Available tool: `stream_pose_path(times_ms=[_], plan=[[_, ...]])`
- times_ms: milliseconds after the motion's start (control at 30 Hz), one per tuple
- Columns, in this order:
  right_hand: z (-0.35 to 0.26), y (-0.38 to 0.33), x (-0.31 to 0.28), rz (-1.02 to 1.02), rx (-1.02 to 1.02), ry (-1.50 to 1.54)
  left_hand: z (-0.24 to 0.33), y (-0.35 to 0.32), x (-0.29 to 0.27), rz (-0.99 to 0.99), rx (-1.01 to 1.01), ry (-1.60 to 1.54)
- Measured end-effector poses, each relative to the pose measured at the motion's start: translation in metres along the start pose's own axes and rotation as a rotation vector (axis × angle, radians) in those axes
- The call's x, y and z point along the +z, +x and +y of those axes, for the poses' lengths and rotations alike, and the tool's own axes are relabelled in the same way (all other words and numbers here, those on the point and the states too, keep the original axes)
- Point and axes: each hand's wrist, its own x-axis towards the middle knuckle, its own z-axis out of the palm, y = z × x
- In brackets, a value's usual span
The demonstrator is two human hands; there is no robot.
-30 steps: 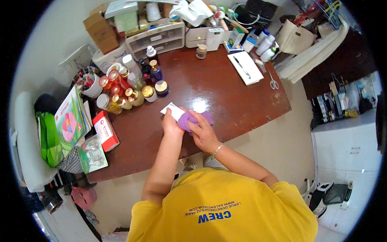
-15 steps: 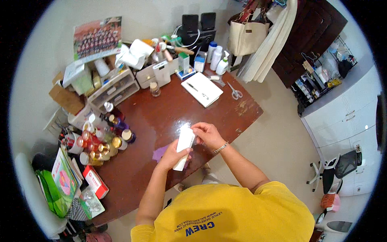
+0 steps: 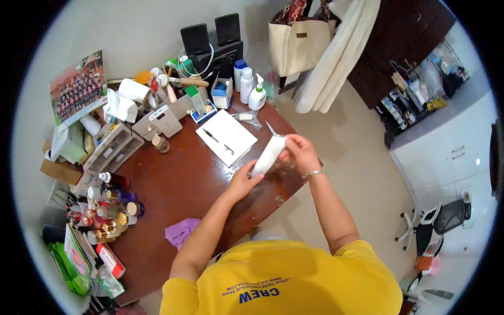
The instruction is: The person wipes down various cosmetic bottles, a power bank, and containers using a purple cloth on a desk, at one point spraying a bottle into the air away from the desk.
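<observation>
A slim white box (image 3: pixel 269 156) is held up slantwise over the front right part of the reddish-brown table (image 3: pixel 173 181). My left hand (image 3: pixel 244 181) is closed around its lower end, thumb on the near face. At the upper end, the fingers of my right hand (image 3: pixel 301 153) pinch the box's edge; a bracelet circles that wrist. Just beyond the box lie scissors (image 3: pixel 271 129), their handles mostly hidden behind the box and right hand. To the left of the box is a white notebook (image 3: pixel 231 131) with a black pen (image 3: pixel 211 136) on it.
A purple cloth (image 3: pixel 181 231) lies at the near table edge. Several bottles (image 3: pixel 113 210) crowd the left side. Along the back stand a small glass jar (image 3: pixel 160 143), a pump bottle (image 3: pixel 257 95) and dark speakers (image 3: pixel 195 39). A cream handbag (image 3: pixel 299 47) hangs beyond.
Both hands have carried the white box away from me and rightward, toward the scissors. The left hand has slid toward the box's lower end. My view has turned to the right.
</observation>
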Motion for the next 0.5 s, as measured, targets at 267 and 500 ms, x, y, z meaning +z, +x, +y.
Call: stream_pose_path(times_ms=[267, 500], plan=[[0.003, 0.172, -0.051, 0.198, -0.435, -0.172, -0.026, -0.009, -0.037, 0.292, -0.224, -0.016], [0.013, 0.236, -0.040, -0.061, -0.383, -0.420, -0.008, -0.043, -0.044, 0.364, -0.313, 0.028]])
